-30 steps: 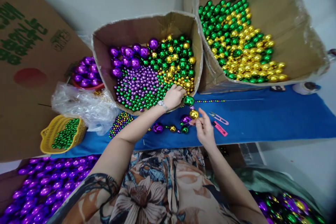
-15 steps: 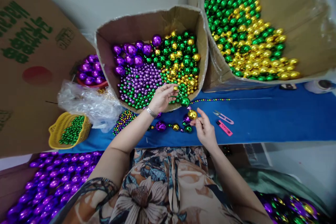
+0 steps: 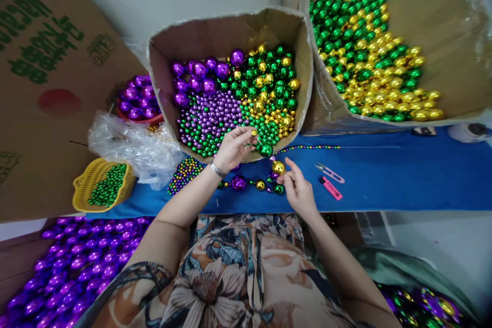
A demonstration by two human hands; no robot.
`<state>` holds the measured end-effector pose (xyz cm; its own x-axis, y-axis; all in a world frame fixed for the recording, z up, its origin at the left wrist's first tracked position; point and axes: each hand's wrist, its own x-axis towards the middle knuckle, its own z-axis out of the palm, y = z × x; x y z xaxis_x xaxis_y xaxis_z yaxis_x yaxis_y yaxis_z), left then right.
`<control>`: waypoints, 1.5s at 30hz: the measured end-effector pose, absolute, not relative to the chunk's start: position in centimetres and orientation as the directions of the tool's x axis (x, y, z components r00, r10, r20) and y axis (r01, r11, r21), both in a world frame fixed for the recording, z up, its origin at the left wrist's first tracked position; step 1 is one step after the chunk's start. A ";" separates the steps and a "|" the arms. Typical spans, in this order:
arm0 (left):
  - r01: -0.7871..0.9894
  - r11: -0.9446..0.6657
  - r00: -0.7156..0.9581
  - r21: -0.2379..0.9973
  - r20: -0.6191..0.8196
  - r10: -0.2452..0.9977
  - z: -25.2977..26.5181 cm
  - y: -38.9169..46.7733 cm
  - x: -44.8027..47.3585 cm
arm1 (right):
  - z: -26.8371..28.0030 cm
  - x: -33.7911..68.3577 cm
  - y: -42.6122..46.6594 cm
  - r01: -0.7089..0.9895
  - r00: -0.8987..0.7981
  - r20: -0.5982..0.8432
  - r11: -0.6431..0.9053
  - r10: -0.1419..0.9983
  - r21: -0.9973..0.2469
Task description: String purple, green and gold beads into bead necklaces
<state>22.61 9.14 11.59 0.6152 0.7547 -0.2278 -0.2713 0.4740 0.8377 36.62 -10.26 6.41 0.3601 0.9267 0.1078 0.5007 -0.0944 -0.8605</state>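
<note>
Between the thumb and fingers of my left hand (image 3: 235,149), a small gold bead (image 3: 254,133) is pinched, over the near edge of a carton (image 3: 230,31) of mixed beads. A thin line runs from these fingers to a shiny green bead (image 3: 266,150). My right hand (image 3: 299,192) grips the bead strand beside a large gold bead (image 3: 279,167), its index finger raised. The strand's purple bead (image 3: 238,183) and smaller gold and green ones lie on the blue cloth (image 3: 376,174). Part of the strand is hidden behind my left wrist.
Pink-handled snips (image 3: 330,173) and a pink cutter (image 3: 331,188) lie right of my hands. A thin beaded string (image 3: 311,147) stretches behind them. A larger carton (image 3: 442,51) stands back right. At left are a yellow basket (image 3: 82,189), crumpled plastic (image 3: 134,148) and a red bowl (image 3: 140,117).
My left hand has shifted slightly left with the small gold bead and the green bead on the line. My right hand keeps its grip on the strand. The camera view has turned a little.
</note>
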 end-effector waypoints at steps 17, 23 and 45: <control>-0.064 -0.071 0.591 0.995 0.095 0.801 11.2 6.3 19.6 | 3.0 34.7 -9.1 0.712 0.234 0.180 -0.042 0.955 -0.701; -0.025 -0.385 0.545 0.923 0.335 0.768 12.2 5.4 19.7 | 3.9 36.3 -9.2 0.806 0.248 0.252 -0.055 0.935 -0.590; -0.133 -0.206 0.503 0.969 0.245 0.829 12.4 2.8 22.6 | 9.8 38.9 -7.6 0.432 0.368 0.158 -0.018 0.916 -0.902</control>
